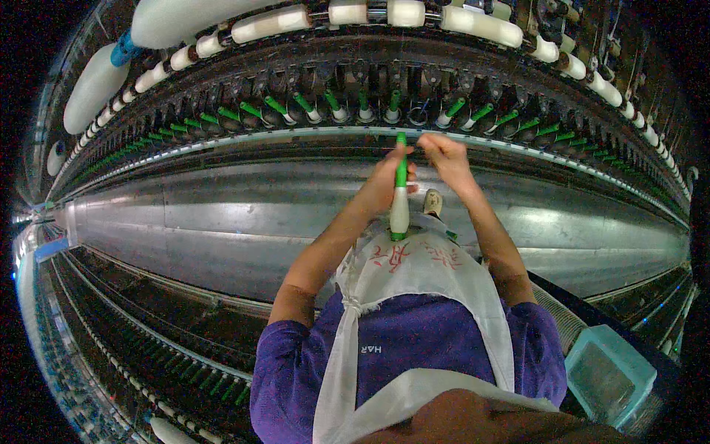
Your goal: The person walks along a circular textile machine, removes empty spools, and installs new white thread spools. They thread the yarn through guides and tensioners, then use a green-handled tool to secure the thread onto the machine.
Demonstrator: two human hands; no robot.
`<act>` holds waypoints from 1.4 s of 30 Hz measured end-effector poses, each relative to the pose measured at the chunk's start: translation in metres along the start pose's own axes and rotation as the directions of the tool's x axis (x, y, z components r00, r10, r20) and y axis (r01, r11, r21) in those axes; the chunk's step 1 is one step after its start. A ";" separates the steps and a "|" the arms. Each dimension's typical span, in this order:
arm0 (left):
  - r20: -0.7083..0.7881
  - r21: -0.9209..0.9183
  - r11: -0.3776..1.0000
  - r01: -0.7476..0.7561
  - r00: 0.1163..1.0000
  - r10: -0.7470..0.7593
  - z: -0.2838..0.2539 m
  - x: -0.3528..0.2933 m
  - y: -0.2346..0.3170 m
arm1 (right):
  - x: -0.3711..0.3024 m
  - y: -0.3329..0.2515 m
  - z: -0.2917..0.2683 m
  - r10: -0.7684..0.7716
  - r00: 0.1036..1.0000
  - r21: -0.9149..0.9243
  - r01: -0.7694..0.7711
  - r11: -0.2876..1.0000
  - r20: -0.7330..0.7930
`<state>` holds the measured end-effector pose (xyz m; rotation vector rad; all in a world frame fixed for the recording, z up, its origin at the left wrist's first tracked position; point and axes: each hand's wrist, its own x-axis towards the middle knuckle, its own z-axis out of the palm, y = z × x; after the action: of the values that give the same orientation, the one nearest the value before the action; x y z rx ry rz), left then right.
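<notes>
My left hand (pixel 383 181) is wrapped round a green yarn bobbin (pixel 399 211) wound with white yarn, held in front of my apron with its bare green tip pointing away from me. Close to that tip on the right, my right hand (pixel 447 158) is closed, fingertips pressed together; any thread in them is too fine to make out. Ahead of both hands runs a row of green bobbins (pixel 363 106) on the spinning frame. One spindle position (pixel 418 113) in that row, just beyond my right hand, carries no green bobbin.
White rollers (pixel 484 27) line the frame above the bobbins, with large white yarn packages (pixel 96 89) at upper left. A pale rail (pixel 296 133) edges the bobbin row. Behind me on the right sits a light blue plastic bin (pixel 610 374). Another machine row (pixel 177 355) lies at lower left.
</notes>
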<state>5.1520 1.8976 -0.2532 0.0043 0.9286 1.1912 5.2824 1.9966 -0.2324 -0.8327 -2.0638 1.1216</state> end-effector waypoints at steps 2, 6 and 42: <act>0.098 0.198 0.979 -0.043 0.995 0.024 0.009 -0.003 -0.004 | 0.011 0.014 -0.004 -0.365 0.913 -0.330 0.293 0.897 -0.182; 0.269 0.285 0.947 -0.151 0.960 0.072 0.007 0.008 -0.003 | -0.002 0.049 -0.013 0.278 0.936 0.301 -0.208 0.931 -0.215; 0.073 0.471 0.810 -0.349 0.931 0.358 0.016 0.026 0.045 | -0.027 -0.015 -0.002 0.184 0.970 0.395 -0.233 0.889 0.157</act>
<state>5.1281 1.9442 -0.2381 0.5917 1.2585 1.2720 5.2965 1.9699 -0.2243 -0.8018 -1.7552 1.6881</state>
